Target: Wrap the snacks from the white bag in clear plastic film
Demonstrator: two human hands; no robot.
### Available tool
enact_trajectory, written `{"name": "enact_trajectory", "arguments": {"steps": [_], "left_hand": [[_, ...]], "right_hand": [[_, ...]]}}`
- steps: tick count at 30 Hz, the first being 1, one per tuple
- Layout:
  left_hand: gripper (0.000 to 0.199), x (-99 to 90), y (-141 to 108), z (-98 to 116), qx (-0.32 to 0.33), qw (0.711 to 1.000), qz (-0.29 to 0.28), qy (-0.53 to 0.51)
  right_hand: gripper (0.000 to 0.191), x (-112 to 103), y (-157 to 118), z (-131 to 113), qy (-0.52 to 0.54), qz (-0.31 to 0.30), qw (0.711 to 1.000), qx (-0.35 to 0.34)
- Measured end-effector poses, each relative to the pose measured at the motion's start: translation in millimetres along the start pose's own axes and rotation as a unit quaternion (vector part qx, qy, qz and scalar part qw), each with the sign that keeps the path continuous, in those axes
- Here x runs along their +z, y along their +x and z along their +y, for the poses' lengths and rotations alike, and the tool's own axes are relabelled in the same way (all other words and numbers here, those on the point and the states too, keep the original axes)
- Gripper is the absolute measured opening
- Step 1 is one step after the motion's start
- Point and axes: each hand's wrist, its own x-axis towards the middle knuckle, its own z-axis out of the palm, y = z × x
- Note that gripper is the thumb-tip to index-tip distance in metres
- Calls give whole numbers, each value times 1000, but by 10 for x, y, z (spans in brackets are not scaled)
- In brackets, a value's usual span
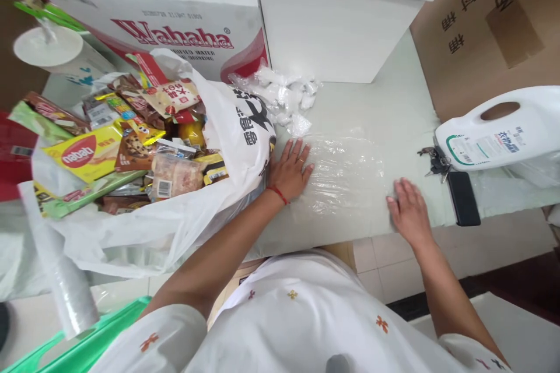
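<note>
A sheet of clear plastic film [343, 172] lies spread on the pale table, slightly wrinkled. My left hand [289, 170] rests flat at its left edge, fingers spread, with a ring and a red wrist cord. To the right of the film, my right hand [409, 210] lies on the table with nothing in it. Close by my left hand stands a white plastic bag [245, 134] full of packaged snacks, among them a yellow nabati pack [85, 151]. Behind the film sits a heap of crumpled clear plastic pieces [289, 96].
White boxes [324, 29] and a Wahaba-style printed carton [170, 23] line the back. At right are a brown carton [494, 29], a white detergent jug [499, 128], keys [437, 162] and a black phone [464, 198]. A lidded cup [56, 49] and a plastic roll [72, 291] are at left.
</note>
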Motion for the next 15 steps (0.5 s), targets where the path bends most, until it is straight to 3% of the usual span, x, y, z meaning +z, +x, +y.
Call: {"name": "enact_trajectory", "arguments": {"steps": [3,5,9,12,15], "left_hand": [[60,6,-9,6,-7,1000,5,5],[60,23,-46,54,-17,1000,8,7],[62,65,-230,164,-13,1000,19,7],[62,68,-377,205,4,1000,27,-6],[61,47,-437,205,6,999,10,-42]], "right_hand": [[54,-85,30,-106,18,90,994,55],[45,-164,107,-473,83,91,992,-6],[34,-334,287,-1307,241,-4,951,-194],[27,-529,548,-1680,304,2,928,-216],[26,-791,1004,-2087,313,37,917,-244]]}}
